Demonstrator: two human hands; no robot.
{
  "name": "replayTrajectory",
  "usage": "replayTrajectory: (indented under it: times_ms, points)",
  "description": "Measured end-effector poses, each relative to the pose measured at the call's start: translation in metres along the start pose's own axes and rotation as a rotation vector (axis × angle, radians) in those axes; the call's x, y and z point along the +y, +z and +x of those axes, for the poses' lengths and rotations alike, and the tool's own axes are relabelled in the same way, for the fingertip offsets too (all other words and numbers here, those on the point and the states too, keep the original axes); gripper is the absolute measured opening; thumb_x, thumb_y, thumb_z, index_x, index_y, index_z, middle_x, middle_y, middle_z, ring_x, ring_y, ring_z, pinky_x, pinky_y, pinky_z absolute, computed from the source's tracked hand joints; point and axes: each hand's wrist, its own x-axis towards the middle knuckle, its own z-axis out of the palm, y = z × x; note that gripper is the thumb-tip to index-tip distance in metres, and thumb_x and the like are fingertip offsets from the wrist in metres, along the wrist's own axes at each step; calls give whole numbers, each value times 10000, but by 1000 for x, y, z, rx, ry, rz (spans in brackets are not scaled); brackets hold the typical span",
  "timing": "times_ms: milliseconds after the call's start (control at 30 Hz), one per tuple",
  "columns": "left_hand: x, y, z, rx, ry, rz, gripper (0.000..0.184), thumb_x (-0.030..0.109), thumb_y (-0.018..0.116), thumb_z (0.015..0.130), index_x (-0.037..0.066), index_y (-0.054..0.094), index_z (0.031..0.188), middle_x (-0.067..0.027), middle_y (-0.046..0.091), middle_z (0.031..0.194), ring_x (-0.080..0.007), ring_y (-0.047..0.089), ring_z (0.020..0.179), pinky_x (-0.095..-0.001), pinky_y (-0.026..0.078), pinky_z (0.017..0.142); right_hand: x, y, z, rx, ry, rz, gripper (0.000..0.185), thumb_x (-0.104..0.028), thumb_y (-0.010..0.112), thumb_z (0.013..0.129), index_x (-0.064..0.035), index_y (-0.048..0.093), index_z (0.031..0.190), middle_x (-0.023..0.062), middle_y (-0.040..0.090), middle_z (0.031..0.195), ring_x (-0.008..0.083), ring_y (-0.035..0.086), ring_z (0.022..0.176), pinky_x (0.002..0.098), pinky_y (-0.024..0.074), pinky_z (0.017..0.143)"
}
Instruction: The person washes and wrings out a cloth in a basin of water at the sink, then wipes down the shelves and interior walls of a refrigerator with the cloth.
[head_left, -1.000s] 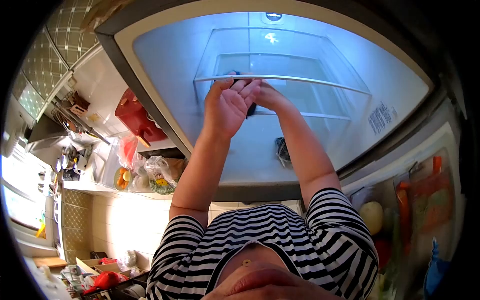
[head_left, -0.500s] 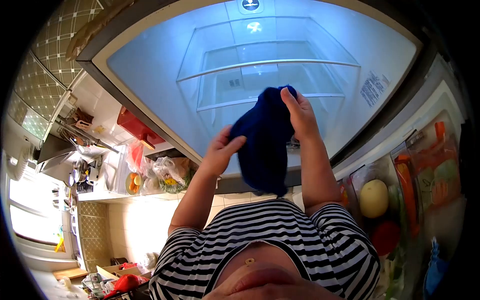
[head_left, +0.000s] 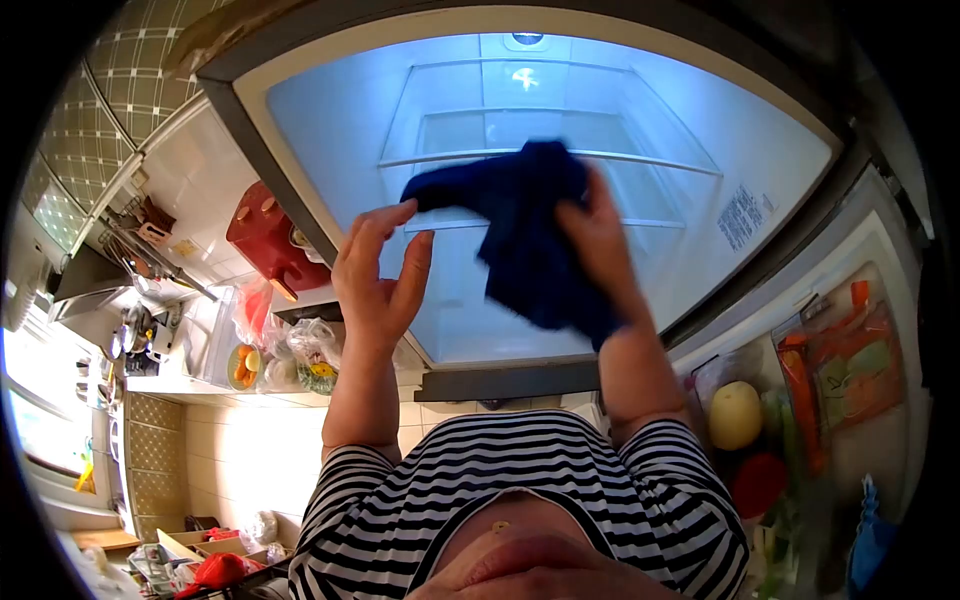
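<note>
A dark blue cloth (head_left: 530, 225) hangs bunched and slightly blurred in front of the lit fridge interior. My right hand (head_left: 603, 245) grips it on its right side, thumb over the fabric, with a loose end trailing down by the wrist. Stretched out to the left, one flap of the cloth reaches the fingertips of my left hand (head_left: 375, 275). Thumb and fingers of that hand are spread apart; whether the fingertips touch the flap I cannot tell. Behind the cloth are the glass shelves (head_left: 660, 162) of the fridge (head_left: 330, 130).
To the right, the open fridge door (head_left: 700, 340) holds a round pale yellow fruit or vegetable (head_left: 735, 415) and bags of produce. At left, a counter bears a red appliance (head_left: 265, 235), a bowl of orange and pale round items (head_left: 243, 367) and plastic bags (head_left: 315, 345).
The cloth has swung up and spread leftward. My left hand has loosened from its pinch, fingers now apart, and moved left. My right hand keeps hold, its wrist turned.
</note>
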Motion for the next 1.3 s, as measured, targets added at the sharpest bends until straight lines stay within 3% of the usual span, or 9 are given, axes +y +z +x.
replayTrajectory:
  times_ms: [133,200,300,500,700,900,967,1133,1300]
  points:
    - [-3,19,4,-16,198,166,230,15,626,735,19,614,965,-152,624,970,-312,595,983,-384,458,857,-43,0,92,133,-565,-745,342,-72,554,767,-85,560,1109,159,633,987,320,612,929,342,474,830]
    - [-17,39,14,-12,224,319,372,63,630,737,23,543,1096,-199,561,1098,-371,490,1121,-452,391,930,-41,17,126,161,-622,-1075,329,-96,549,773,-121,577,1099,158,621,1038,339,592,953,372,469,862]
    - [-39,68,18,-37,101,476,522,136,632,733,23,455,1211,-215,466,1231,-390,368,1228,-499,315,981,-24,47,148,-504,-30,-1430,322,-141,481,877,-143,566,1188,150,569,1168,303,553,1044,353,432,906]
    - [-55,80,20,-70,17,599,658,227,642,702,41,394,1283,-182,433,1223,-362,361,1189,-531,266,987,9,61,205,-726,-198,-1502,314,-102,433,902,-141,591,1171,157,594,1106,296,571,979,354,441,874]
    - [-60,76,16,-154,8,578,627,195,636,682,61,429,1259,-171,417,1246,-353,351,1205,-524,261,994,65,79,307,-290,-244,-1579,293,-69,453,875,-117,636,1098,157,621,1008,303,587,886,349,454,852]
    - [-59,79,15,-110,4,538,619,172,618,681,56,432,1259,-173,411,1262,-356,342,1217,-526,256,1000,30,64,231,-789,-466,-1448,296,-57,462,857,-111,642,1087,159,623,997,303,586,886,345,453,856]
    - [-60,78,16,-115,2,535,618,171,619,678,55,435,1256,-173,410,1266,-357,341,1220,-527,256,1000,-15,66,196,-916,-305,-1465,301,-57,487,814,-91,646,1067,146,606,1053,303,564,945,354,430,891]
    - [-57,76,17,-148,-21,524,616,174,619,671,55,443,1249,-169,409,1277,-354,337,1228,-527,253,1002,29,17,267,-419,-170,-1628,295,-74,495,820,-114,649,1067,143,604,1032,298,560,941,364,429,881]
    - [-59,77,15,-146,-25,531,628,176,618,663,63,438,1254,-164,410,1278,-344,335,1233,-522,248,1008,64,91,294,-430,-364,-1583,294,-78,497,821,-120,650,1068,144,604,1027,296,560,940,365,428,882]
